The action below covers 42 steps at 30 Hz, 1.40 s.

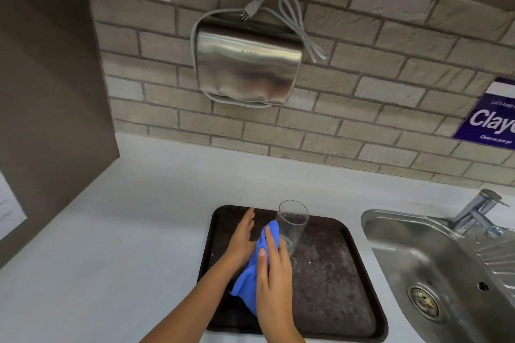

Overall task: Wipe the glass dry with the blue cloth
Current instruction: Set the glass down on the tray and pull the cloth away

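1. The right hand [274, 267] is clenched round the blue cloth [252, 276], pressing its top fold against the lower part of the glass [292, 224].
2. The glass leans away from the person, its open rim beyond the right hand's fingertips; whether that hand also grips the glass cannot be told.
3. The left hand [242, 237] lies flat and released, fingers straight, just beside the cloth, touching its left edge.
4. Both hands hover over a dark tray [328, 281] on the pale desk [111, 245].
5. A steel sink [434, 264] with a tap [476, 211] sits well to the right of the right hand.
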### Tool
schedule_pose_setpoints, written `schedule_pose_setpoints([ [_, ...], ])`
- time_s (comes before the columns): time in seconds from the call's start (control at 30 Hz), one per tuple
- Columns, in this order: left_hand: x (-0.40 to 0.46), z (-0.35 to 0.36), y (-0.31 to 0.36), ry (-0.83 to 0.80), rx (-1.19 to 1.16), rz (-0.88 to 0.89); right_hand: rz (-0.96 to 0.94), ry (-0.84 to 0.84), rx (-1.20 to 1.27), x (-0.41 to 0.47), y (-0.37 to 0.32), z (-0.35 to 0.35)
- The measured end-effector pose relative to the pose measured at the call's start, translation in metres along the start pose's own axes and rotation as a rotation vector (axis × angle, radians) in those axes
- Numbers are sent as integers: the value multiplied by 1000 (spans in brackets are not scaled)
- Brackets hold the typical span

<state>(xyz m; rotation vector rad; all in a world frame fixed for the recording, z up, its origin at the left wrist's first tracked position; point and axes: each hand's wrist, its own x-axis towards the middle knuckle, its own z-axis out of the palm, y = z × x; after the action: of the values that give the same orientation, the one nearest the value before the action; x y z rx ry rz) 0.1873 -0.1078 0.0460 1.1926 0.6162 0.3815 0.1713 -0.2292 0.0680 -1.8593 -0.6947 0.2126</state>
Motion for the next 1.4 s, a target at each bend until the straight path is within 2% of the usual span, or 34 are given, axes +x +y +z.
schedule_pose_setpoints([
  [0.1, -29, -37, 3, 67, 103, 23, -44, -62, -1, 3, -6, 21],
  [0.17, -53, -59, 8, 74, 72, 13, -53, -88, 17, 8, -12, 38],
  [0.37, -112, -110, 29, 55, 175, 94, 61, -171, 188, 17, -33, 91],
  [0.5, -118, -141, 29, 196, 230, 107, -47, -185, 125, 19, -41, 116],
  [0.57, -117, -156, 28, 285, 257, 98, 10, -201, 186, 20, -43, 123],
  [0.67, -115, -169, 32, 330, 302, 88, 188, -257, 364, 22, -46, 130],
  [0.73, -111, -175, 31, 373, 303, 100, 170, -226, 362, 24, -49, 131],
  [0.83, -106, -182, 25, 436, 324, 103, 20, -175, 220, 29, -49, 135],
  [1.0, -91, -189, 15, 477, 478, 152, -69, -111, 49, 44, -28, 154],
  [1.07, -85, -193, 8, 487, 589, 170, -108, -186, -66, 47, -18, 162],
  [1.17, -73, -197, -5, 443, 888, 157, -145, -357, -263, 52, -6, 173],
  [1.27, -67, -200, -17, 406, 1239, 16, -145, -472, -433, 55, 0, 177],
  [1.4, -61, -203, -28, 340, 1496, -108, -194, -609, -688, 64, 3, 179],
])
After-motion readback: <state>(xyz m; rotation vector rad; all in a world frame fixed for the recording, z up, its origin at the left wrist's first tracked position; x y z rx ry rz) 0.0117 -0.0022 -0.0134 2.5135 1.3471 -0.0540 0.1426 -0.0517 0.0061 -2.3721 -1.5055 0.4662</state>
